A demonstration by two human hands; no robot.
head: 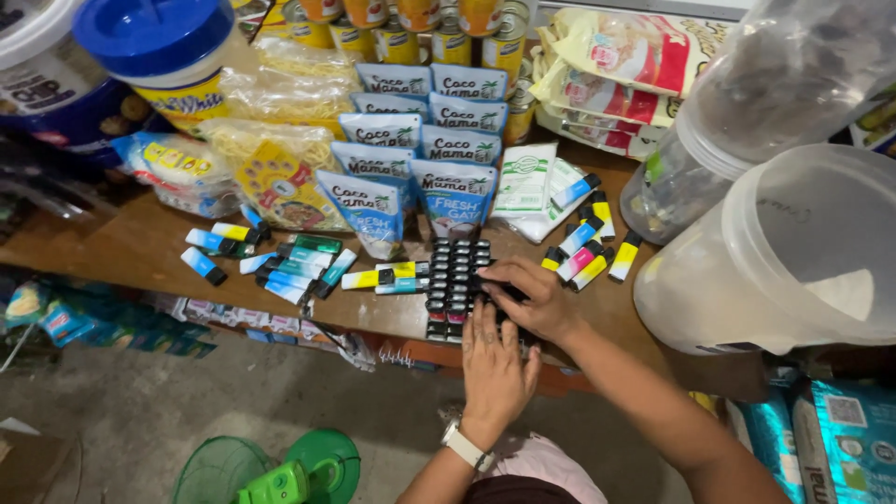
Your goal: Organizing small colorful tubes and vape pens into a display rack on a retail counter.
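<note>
Small black items [455, 280]: packed in neat rows on the wooden shelf [140, 252], near its front edge; block runs lengthwise away from the edge.
Right hand [527, 299]: nearer, at the block's right side; fingers bent over the nearest pieces, pinching or pressing, exact grip hidden.
Left hand [495, 364]: flat, released, fingertips on the block's near right corner; wristwatch [464, 446] on wrist.
Bearing: block directly left of and ahead of both hands.
Surroundings: two-tone lighters [583, 245] right, more lighters [280, 266] left, blue sachets [425, 159] behind, clear tub [793, 252] far right.
</note>
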